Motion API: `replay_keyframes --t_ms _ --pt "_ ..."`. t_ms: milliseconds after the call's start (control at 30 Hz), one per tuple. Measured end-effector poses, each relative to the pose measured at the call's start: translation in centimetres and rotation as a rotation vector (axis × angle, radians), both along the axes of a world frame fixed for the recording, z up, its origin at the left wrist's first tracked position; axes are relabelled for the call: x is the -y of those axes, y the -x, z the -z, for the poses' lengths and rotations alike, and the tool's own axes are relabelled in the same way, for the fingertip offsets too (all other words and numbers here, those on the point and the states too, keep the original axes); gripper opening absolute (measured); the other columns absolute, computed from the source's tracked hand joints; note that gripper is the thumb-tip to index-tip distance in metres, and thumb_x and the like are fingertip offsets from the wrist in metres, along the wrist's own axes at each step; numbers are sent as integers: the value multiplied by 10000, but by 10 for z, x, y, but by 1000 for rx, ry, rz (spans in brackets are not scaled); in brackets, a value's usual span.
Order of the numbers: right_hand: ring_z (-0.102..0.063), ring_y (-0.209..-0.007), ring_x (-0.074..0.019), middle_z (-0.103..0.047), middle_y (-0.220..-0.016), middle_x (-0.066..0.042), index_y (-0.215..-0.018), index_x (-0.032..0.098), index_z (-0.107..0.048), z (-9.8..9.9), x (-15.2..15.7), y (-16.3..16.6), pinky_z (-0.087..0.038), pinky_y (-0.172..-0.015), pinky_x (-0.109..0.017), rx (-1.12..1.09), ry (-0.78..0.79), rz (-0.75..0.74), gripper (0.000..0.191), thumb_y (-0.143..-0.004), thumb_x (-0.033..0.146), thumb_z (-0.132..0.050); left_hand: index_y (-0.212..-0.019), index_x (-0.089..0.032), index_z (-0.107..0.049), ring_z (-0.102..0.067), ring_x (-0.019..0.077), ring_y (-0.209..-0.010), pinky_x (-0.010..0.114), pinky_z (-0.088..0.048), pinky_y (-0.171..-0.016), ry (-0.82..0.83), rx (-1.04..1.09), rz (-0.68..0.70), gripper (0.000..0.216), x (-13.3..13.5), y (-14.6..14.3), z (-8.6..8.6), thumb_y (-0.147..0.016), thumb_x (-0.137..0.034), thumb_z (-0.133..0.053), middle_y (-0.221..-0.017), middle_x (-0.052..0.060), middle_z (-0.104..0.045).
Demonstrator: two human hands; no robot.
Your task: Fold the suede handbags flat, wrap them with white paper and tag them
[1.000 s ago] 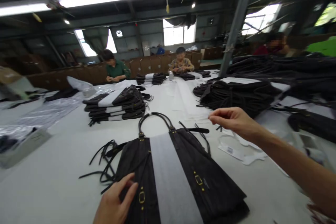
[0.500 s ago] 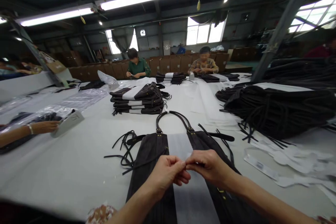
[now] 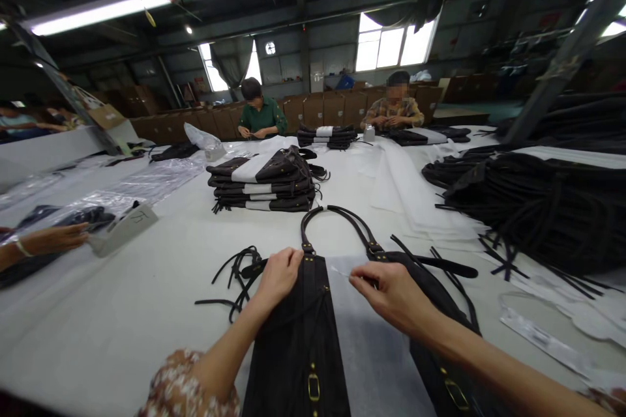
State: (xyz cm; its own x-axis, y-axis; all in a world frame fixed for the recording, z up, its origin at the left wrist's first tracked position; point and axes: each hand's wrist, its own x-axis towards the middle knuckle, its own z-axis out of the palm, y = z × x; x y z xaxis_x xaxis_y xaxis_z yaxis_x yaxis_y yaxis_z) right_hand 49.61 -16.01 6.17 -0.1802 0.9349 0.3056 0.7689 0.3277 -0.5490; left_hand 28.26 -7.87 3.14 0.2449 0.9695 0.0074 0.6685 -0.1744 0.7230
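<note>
Fingers of right hand [image 3: 388,290] pinch strip [image 3: 338,271]; left hand [image 3: 281,277] grip unclear; bag [image 3: 296,352] lengthwise, handles [image 3: 304,229] away.

On my feed, a wide white tabletop [image 3: 151,306] runs L to R. Near ctr I've got a blk handbag [image 3: 300,339] lying flat. Beyond it, slightly L, sits a stack of blk handbags [image 3: 288,176]. R of ctr, white sheets [image 3: 405,189]; farther R, a big heap of blk bags [image 3: 533,208]; nearer, white paper cutouts [image 3: 587,300]. Mid L: white box [image 3: 124,234] w/ dark mark, clear plastic sheeting [image 3: 151,182] behind. Far ctr: smaller bag stack [image 3: 337,142], pale container [image 3: 369,134], another blk bag pile [image 3: 403,137] just R.
</note>
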Motion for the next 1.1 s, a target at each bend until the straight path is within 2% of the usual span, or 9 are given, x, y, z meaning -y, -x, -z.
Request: replay_keyframes --t_ms 100,200,333,433,533,667,867,1033,1100 --pt "-603 -635 -163 -696 -695 -27 -741 199 -729 8 -40 5 -376 -590 -255 -39 127 107 229 -831 278 -533 -568 -200 -567 -590 275 -929 318 -367 -792 92 -83 -30 346 -62 -1 22 -750 -492 -604 -734 103 -662" --pt "-604 -634 -173 -698 -684 -38 -748 199 -743 24 -72 12 -368 -572 -255 20 203 136 248 -821 289 -524 -493 -200 -536 -591 235 -809 301 -372 -741 209 -97 -5 335 -102 -14 47 -623 -428 -744 -591 39 -592" --pt "-637 -693 -176 -716 -730 -57 -794 203 -755 43 -104 21 -384 -607 -243 122 298 162 247 -810 257 -515 -565 -171 -543 -486 125 -580 279 -376 -649 349 13 50 320 -128 -25 74 -721 -416 -677 -536 -45 -497" --pt "-647 -683 -182 -714 -717 -74 -757 195 -750 53 -124 27 -376 -591 -242 167 352 181 216 -771 216 -536 -617 -160 -574 -453 107 -549 264 -351 -607 422 171 105 358 -134 -23 86 -735 -495 -618 -554 -42 -507" --pt "-648 -663 -202 -704 -696 -101 -714 174 -735 62 -141 37 -362 -563 -253 206 380 214 190 -738 187 -547 -644 -149 -596 -479 116 -601 261 -347 -623 457 317 153 395 -136 -19 90 -680 -542 -613 -616 -9 -560" --pt "-661 -730 -240 -710 -757 -137 -739 160 -730 73 -152 53 -369 -576 -266 248 367 243 195 -754 195 -538 -660 -158 -569 -481 111 -647 243 -355 -655 480 441 218 344 -137 -16 87 -662 -498 -622 -654 -10 -559" --pt "-662 -757 -236 -716 -783 -112 -772 190 -735 85 -153 63 -384 -603 -270 224 337 255 204 -815 257 -547 -823 -144 -669 -512 108 -642 242 -379 -640 574 437 406 288 -138 1 80 -607 -334 -672 -718 5 -618" --pt "-646 -738 -182 -712 -769 -61 -787 212 -735 95 -146 58 -412 -638 -247 147 324 179 226 -862 326 -554 -557 -135 -638 -400 93 -514 252 -291 -553 468 298 385 111 -143 12 80 -574 -239 -676 -496 -35 -513" --pt "-638 -794 -181 -709 -851 -69 -856 207 -733 97 -146 53 -430 -705 -259 115 261 152 234 -881 333 -538 -558 -147 -632 -419 106 -550 253 -303 -571 387 292 336 89 -144 16 78 -589 -221 -670 -509 -32 -523"
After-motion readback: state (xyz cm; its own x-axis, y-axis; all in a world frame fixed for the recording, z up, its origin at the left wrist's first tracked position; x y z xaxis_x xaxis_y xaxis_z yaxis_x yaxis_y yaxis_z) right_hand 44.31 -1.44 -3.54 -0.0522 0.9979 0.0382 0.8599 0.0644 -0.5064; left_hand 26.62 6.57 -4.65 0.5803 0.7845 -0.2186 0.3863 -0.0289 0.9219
